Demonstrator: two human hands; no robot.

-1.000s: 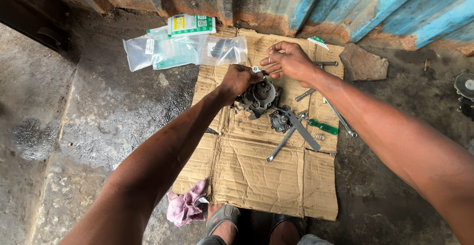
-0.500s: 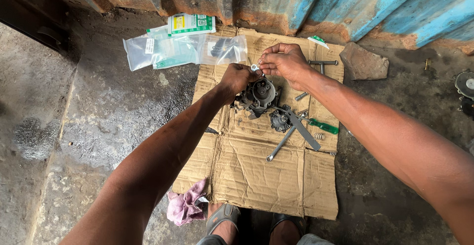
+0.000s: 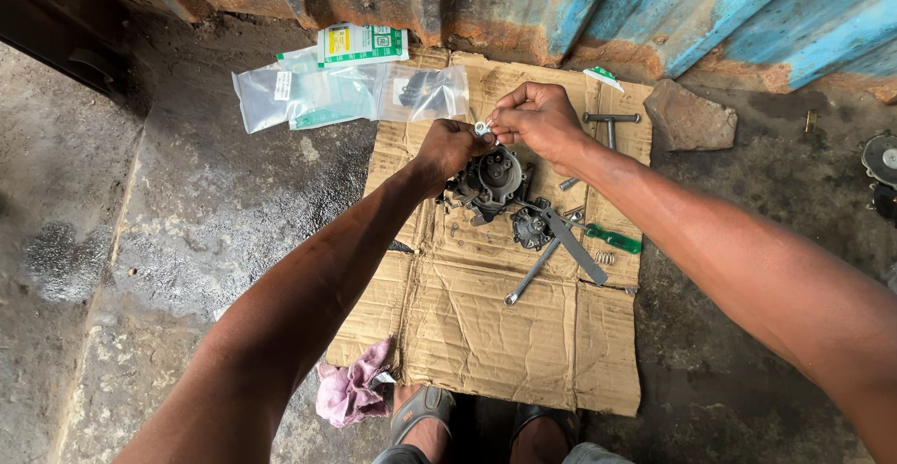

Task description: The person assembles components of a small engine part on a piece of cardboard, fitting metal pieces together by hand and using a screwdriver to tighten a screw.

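Flattened cardboard sheet (image 3: 523, 333) on wet concrete, dark carburettor body (image 3: 491, 182) near its top, spanners (image 3: 551, 254) just beside. Above it, left hand (image 3: 451, 148) and right hand (image 3: 534, 120) both pinched on one tiny pale part (image 3: 482, 128) — likely lost in grime if dropped. Part's shape too small to tell — fingertips hidden.

Makeshift outdoor repair spot | cardboard (image 3: 505, 333) on concrete | wrenches (image 3: 533, 272) | rusted metal wall (image 3: 523, 6)
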